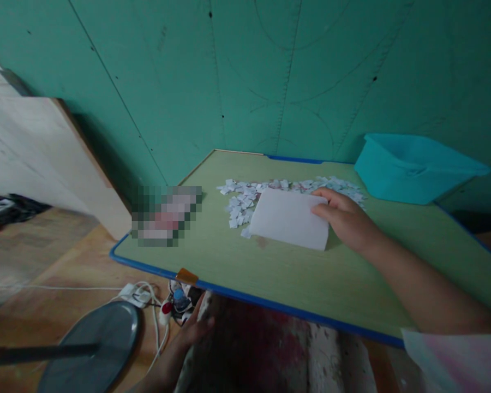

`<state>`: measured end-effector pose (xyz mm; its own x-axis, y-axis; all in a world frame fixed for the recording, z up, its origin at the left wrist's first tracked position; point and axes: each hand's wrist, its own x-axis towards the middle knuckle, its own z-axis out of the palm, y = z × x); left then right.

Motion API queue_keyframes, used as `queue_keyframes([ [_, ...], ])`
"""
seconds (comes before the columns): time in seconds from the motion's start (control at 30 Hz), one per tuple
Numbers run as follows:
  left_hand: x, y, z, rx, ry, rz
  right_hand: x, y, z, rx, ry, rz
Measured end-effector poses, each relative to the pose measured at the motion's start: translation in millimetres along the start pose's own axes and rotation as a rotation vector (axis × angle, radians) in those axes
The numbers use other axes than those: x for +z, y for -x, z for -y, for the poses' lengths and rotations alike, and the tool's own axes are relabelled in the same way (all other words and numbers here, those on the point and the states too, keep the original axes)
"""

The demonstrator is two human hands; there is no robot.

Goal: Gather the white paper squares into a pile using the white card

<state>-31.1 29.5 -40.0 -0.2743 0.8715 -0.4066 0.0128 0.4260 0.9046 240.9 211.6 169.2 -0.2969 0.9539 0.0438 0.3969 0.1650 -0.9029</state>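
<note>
The right hand point(343, 216) pinches the edge of the white paper point(288, 218), paper scraps point(241, 205) lying beyond it; the left hand point(197, 328) is below the table point(213, 245), its grip unclear to me.

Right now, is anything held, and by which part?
Yes: the right hand holds the white paper near its upper right corner as pictured. Whether the left hand, below the table edge, holds anything cannot be told.
</note>
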Motion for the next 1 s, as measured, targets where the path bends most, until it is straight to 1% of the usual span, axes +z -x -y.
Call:
queue_keyframes([
  [0.07, 0.6, -1.4, 4.2, 0.015, 0.035, -0.028, -1.4, -1.1, -2.5, -0.014, 0.070, 0.010],
  [0.13, 1.3, -2.1, 6.4, 0.018, 0.078, -0.033, 0.0, 0.2, -2.4, -0.019, 0.089, 0.071],
  [0.23, 2.3, -0.6, 4.4, -0.018, 0.126, -0.028, 5.0, 5.0, 2.0, -0.016, 0.038, 0.201],
  [0.3, 3.1, 1.3, 1.2, -0.018, 0.152, -0.043, 7.2, 7.7, 5.4, -0.012, -0.003, 0.242],
  [0.37, 3.7, 3.0, -1.8, -0.012, 0.158, -0.047, 6.6, 8.7, 7.6, -0.008, -0.026, 0.233],
  [0.43, 3.7, 3.9, -4.0, -0.009, 0.134, -0.043, 3.7, 8.2, 8.2, 0.002, -0.022, 0.194],
  [0.57, 1.4, 3.7, -7.7, 0.002, 0.081, -0.031, -2.2, 6.6, 7.3, 0.009, 0.064, 0.155],
  [0.63, -0.7, 3.6, -9.9, -0.012, 0.060, 0.001, -2.4, 6.9, 7.1, 0.026, 0.104, 0.216],
  [0.73, -3.3, 4.2, -13.0, -0.019, 0.011, 0.046, -0.5, 7.8, 7.8, 0.094, 0.091, 0.411],
  [0.8, -4.0, 4.9, -14.5, -0.015, 0.000, 0.051, 0.5, 7.7, 8.0, 0.108, 0.060, 0.484],
  [0.9, -3.9, 5.8, -16.2, -0.002, 0.026, 0.044, 0.0, 6.4, 7.9, 0.089, 0.026, 0.458],
  [1.0, -4.4, 6.1, -17.0, -0.010, 0.023, 0.045, -1.8, 6.5, 8.7, 0.084, 0.041, 0.435],
])
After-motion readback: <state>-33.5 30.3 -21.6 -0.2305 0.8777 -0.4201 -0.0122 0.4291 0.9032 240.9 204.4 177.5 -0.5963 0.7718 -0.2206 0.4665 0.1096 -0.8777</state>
